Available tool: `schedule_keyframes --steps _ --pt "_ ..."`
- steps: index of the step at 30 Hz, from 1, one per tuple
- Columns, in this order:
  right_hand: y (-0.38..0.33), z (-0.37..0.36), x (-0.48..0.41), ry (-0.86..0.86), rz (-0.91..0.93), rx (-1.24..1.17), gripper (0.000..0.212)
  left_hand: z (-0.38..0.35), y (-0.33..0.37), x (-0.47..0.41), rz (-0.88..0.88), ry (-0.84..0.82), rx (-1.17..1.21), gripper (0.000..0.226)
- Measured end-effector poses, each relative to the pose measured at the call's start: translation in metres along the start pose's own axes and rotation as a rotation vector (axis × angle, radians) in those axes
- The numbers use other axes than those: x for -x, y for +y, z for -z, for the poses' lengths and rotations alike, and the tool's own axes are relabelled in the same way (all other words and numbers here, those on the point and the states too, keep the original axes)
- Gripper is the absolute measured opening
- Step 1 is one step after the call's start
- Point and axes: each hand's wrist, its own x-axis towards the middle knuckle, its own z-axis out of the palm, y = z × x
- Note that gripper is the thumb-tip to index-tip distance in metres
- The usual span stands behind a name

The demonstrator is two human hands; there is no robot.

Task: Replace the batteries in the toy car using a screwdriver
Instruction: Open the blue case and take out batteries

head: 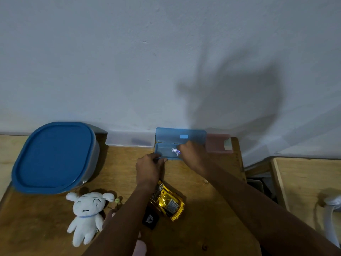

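A shiny yellow toy car lies on the wooden table, under my left forearm. A small black piece rests beside it. At the wall stands an open blue plastic case, its lid leaning upright. My left hand grips the case's front left edge. My right hand reaches into the case, fingers at a small white and blue item, perhaps batteries. No screwdriver shows.
A large container with a blue lid fills the table's left. A white plush toy lies near the front left. A clear case and a red case flank the blue one. Another wooden surface lies right.
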Motion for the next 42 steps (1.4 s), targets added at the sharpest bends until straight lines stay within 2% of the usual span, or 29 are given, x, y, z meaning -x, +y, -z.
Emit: schedule_keyframes --steps 3,8,13,18,24,27,29,32,37,42 --pt "0.005 0.001 -0.008 -0.014 -0.025 -0.141 0.009 0.001 0.001 0.000 0.012 -0.002 -0.004 0.032" --pt "0.004 -0.003 -0.012 0.019 -0.043 -0.177 0.005 0.001 0.001 -0.001 0.002 0.001 -0.004 0.030" --pt "0.006 -0.013 -0.011 0.048 -0.033 -0.237 0.009 0.000 -0.001 -0.002 -0.009 0.006 -0.019 0.027" --pt "0.005 -0.017 -0.008 0.107 -0.073 -0.347 0.004 -0.001 -0.002 -0.001 -0.005 0.009 0.011 0.029" --pt "0.006 -0.018 -0.007 0.082 -0.076 -0.483 0.013 -0.005 -0.005 0.001 -0.003 0.036 0.066 0.034" --pt "-0.001 -0.014 -0.008 0.188 -0.044 -0.564 0.013 -0.007 -0.006 0.004 0.001 0.058 0.123 0.039" --pt "-0.011 -0.010 -0.011 0.237 0.021 -0.519 0.009 -0.007 -0.007 0.005 -0.002 0.065 0.149 0.034" --pt "-0.023 -0.008 -0.018 0.251 0.082 -0.321 0.011 -0.007 -0.008 0.004 0.004 0.068 0.154 0.023" --pt "-0.031 -0.006 -0.022 0.145 0.123 0.017 0.022 -0.006 -0.010 0.002 -0.012 0.057 0.160 0.014" --pt "-0.029 -0.008 -0.024 0.117 0.179 0.081 0.030 -0.007 -0.013 -0.001 -0.028 0.058 0.151 0.010"
